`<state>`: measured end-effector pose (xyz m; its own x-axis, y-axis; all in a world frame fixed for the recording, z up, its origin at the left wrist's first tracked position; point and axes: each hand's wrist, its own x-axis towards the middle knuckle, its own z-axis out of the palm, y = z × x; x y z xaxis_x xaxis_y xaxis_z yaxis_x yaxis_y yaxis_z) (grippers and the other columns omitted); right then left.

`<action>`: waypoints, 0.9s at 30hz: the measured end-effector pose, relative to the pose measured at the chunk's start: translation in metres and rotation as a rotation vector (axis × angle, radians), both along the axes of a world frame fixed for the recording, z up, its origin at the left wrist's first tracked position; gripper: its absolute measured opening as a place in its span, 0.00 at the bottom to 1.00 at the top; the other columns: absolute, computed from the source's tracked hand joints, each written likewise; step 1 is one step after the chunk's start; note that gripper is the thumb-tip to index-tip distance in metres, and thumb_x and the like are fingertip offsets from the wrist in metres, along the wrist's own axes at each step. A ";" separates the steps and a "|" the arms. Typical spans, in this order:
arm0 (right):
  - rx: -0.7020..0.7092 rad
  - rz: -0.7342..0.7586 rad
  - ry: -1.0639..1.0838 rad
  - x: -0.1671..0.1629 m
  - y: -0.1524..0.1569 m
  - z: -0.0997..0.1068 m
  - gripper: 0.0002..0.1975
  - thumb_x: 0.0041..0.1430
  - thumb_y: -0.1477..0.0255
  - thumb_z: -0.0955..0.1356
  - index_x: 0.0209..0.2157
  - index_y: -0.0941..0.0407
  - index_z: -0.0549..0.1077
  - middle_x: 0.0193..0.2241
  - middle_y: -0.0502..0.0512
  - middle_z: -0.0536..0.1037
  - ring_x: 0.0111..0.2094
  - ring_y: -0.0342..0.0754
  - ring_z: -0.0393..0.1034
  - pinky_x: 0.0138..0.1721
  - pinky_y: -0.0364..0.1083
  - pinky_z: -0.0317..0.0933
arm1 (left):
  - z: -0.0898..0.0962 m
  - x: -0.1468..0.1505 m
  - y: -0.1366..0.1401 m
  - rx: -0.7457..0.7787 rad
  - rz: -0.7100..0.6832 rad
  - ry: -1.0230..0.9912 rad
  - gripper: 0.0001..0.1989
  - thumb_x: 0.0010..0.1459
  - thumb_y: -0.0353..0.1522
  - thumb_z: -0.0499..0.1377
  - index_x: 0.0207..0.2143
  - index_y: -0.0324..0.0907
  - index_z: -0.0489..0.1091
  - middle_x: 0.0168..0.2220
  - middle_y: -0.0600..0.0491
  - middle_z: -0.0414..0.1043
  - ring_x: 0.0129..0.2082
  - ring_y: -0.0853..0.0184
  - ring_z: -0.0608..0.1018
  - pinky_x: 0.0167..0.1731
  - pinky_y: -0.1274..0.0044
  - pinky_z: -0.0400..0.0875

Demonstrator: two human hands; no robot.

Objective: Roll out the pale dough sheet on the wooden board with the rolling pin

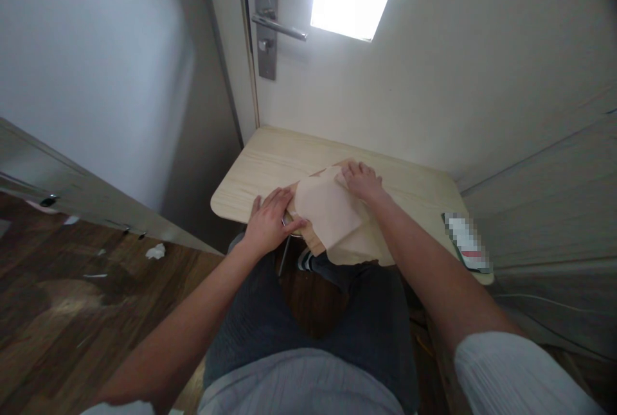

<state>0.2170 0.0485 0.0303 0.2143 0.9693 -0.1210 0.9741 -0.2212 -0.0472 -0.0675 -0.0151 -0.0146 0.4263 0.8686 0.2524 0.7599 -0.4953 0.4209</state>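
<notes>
A pale beige sheet (332,209), paper or thin cloth, lies over a light brown piece (314,241) on the small wooden tabletop (274,151). Both overhang the front edge. My right hand (361,180) is at the upper right of the beige sheet, its fingers curled over a raised fold there. At the left margin of the brown piece rests my left hand (267,222), fingers stretched on the tabletop and thumb apart near the front edge. A small curved metallic edge shows beside that thumb; its kind is unclear.
A phone-shaped object (466,241), blurred out, lies at the tabletop's right end. Behind stands a white door with a metal handle (279,26). A grey panel (96,81) rises on the left. Scraps, including crumpled white paper (155,251), litter the wooden floor. My legs are under the table.
</notes>
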 end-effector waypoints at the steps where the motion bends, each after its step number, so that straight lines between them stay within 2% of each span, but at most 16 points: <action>1: 0.003 -0.020 0.005 -0.001 0.000 -0.002 0.32 0.71 0.55 0.50 0.70 0.51 0.53 0.69 0.67 0.55 0.67 0.69 0.50 0.60 0.74 0.48 | -0.001 0.000 0.000 0.003 0.002 -0.005 0.36 0.62 0.52 0.59 0.66 0.47 0.58 0.68 0.45 0.61 0.68 0.52 0.61 0.65 0.50 0.52; 5: 0.086 -0.085 0.007 -0.016 -0.011 -0.008 0.34 0.71 0.55 0.48 0.69 0.58 0.56 0.70 0.68 0.54 0.69 0.68 0.47 0.64 0.72 0.43 | 0.000 0.000 -0.002 0.009 0.003 -0.021 0.34 0.62 0.51 0.59 0.66 0.48 0.58 0.68 0.46 0.62 0.68 0.52 0.62 0.65 0.50 0.52; 10: 0.226 -0.044 -0.004 -0.050 -0.037 -0.015 0.35 0.72 0.56 0.49 0.69 0.64 0.53 0.69 0.71 0.56 0.68 0.65 0.49 0.65 0.70 0.41 | 0.010 0.004 0.005 -0.025 0.029 -0.064 0.28 0.65 0.48 0.56 0.63 0.47 0.62 0.63 0.45 0.68 0.64 0.52 0.67 0.64 0.51 0.53; 13: 0.253 -0.032 0.016 -0.072 -0.053 -0.018 0.36 0.72 0.55 0.51 0.70 0.68 0.50 0.69 0.72 0.56 0.68 0.65 0.49 0.65 0.69 0.41 | 0.018 0.016 0.019 -0.025 0.079 -0.114 0.23 0.67 0.45 0.53 0.60 0.46 0.66 0.60 0.46 0.71 0.61 0.53 0.70 0.65 0.52 0.53; 17: 0.282 0.004 0.026 -0.088 -0.070 -0.020 0.38 0.71 0.53 0.52 0.70 0.68 0.49 0.68 0.73 0.56 0.68 0.65 0.49 0.66 0.68 0.41 | 0.022 0.042 0.048 -0.005 0.053 -0.169 0.19 0.69 0.38 0.50 0.57 0.45 0.68 0.60 0.49 0.72 0.61 0.58 0.70 0.64 0.59 0.56; 21: 0.249 0.005 0.027 -0.078 -0.063 -0.017 0.37 0.71 0.54 0.50 0.70 0.66 0.51 0.68 0.73 0.56 0.69 0.64 0.48 0.66 0.68 0.40 | 0.020 0.061 0.075 -0.019 0.086 -0.117 0.19 0.68 0.34 0.48 0.58 0.45 0.68 0.61 0.49 0.71 0.62 0.57 0.68 0.65 0.57 0.54; 27: 0.144 -0.056 0.001 -0.028 -0.014 -0.011 0.33 0.72 0.55 0.49 0.65 0.58 0.62 0.68 0.68 0.59 0.67 0.67 0.51 0.64 0.71 0.43 | 0.012 0.064 0.087 -0.027 0.072 0.004 0.21 0.69 0.36 0.45 0.60 0.46 0.65 0.62 0.45 0.68 0.64 0.53 0.65 0.66 0.52 0.49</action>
<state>0.1894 0.0348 0.0188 0.2681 0.9632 0.0176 0.9604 -0.2658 -0.0836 -0.0031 0.0717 -0.0031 0.3635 0.9035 0.2271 0.7948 -0.4279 0.4303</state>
